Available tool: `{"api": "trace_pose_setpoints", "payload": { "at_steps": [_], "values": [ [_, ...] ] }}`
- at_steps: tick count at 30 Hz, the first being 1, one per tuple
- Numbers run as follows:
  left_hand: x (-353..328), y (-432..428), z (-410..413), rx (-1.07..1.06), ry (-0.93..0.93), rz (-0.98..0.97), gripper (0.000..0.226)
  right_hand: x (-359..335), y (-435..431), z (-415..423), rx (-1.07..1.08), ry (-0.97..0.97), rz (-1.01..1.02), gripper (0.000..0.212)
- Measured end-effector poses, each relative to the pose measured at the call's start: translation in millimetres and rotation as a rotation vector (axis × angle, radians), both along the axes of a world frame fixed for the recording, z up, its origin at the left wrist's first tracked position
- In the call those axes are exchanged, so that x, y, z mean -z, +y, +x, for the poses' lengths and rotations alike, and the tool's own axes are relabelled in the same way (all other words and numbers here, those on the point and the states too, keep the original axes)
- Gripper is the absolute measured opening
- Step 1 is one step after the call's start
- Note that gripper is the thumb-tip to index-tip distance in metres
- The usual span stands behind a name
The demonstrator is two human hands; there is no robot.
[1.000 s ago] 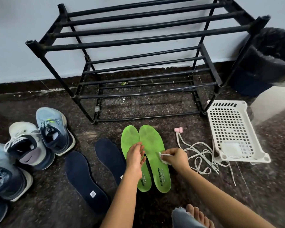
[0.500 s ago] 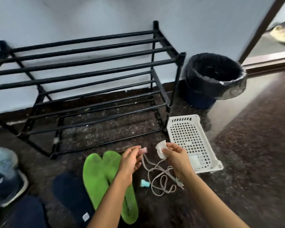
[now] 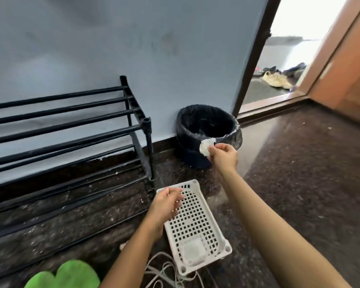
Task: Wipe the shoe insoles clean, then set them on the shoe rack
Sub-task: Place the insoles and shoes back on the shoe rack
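My right hand (image 3: 223, 156) pinches a crumpled white wipe (image 3: 205, 148) and holds it out at the near rim of the black-lined bin (image 3: 208, 134). My left hand (image 3: 166, 204) hovers over the far end of the white basket (image 3: 211, 221), fingers loosely curled, holding nothing I can see. The toe ends of two green insoles (image 3: 67, 275) lie on the floor at the bottom left. The black shoe rack (image 3: 71, 125) stands against the wall on the left, its bars bare.
A white pad (image 3: 192, 252) lies in the near end of the basket. White laces (image 3: 164, 273) trail on the floor beside it. An open doorway (image 3: 283, 80) at the right shows shoes outside. Dark speckled floor spreads to the right.
The view swung right and up from the insoles to the bin. My right hand carried the wipe from above the laces to the bin's rim. My left hand moved over the basket.
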State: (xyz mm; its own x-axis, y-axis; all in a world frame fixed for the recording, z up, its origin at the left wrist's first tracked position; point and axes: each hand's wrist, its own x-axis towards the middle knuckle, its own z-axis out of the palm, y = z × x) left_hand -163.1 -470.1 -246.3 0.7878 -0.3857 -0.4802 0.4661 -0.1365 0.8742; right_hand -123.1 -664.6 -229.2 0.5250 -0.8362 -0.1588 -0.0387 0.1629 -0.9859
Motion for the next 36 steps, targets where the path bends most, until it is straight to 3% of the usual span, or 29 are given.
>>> {"api": "trace_pose_setpoints", "payload": {
  "at_steps": [9, 13, 16, 21, 24, 28, 31, 36],
  "values": [
    [-6, 0, 6, -0.057, -0.045, 0.024, 0.020, -13, -70, 86, -0.006, -0.018, 0.148, 0.023],
    [2, 8, 4, -0.084, -0.027, 0.051, 0.020, -6, -83, 91, -0.120, 0.049, 0.192, 0.015],
    [6, 9, 1, -0.074, -0.026, 0.062, 0.021, -3, -88, 87, -0.212, 0.043, 0.228, 0.035],
    [5, 7, -4, -0.065, -0.030, 0.064, 0.021, 5, -87, 71, -0.192, -0.004, 0.247, 0.032],
    [3, 7, -8, -0.063, -0.020, 0.058, 0.020, 15, -71, 61, -0.148, 0.000, 0.160, 0.028],
    [3, 16, -14, -0.071, 0.001, 0.044, 0.020, 10, -14, 33, -0.007, -0.121, -0.111, 0.012],
    [6, 31, -18, -0.095, 0.010, 0.042, 0.020, 11, 41, 7, -0.133, -0.214, -0.228, 0.017],
    [22, 68, -22, -0.184, 0.051, 0.040, 0.017, 33, 127, -33, -0.364, -0.199, -0.295, 0.018]
  ]
}}
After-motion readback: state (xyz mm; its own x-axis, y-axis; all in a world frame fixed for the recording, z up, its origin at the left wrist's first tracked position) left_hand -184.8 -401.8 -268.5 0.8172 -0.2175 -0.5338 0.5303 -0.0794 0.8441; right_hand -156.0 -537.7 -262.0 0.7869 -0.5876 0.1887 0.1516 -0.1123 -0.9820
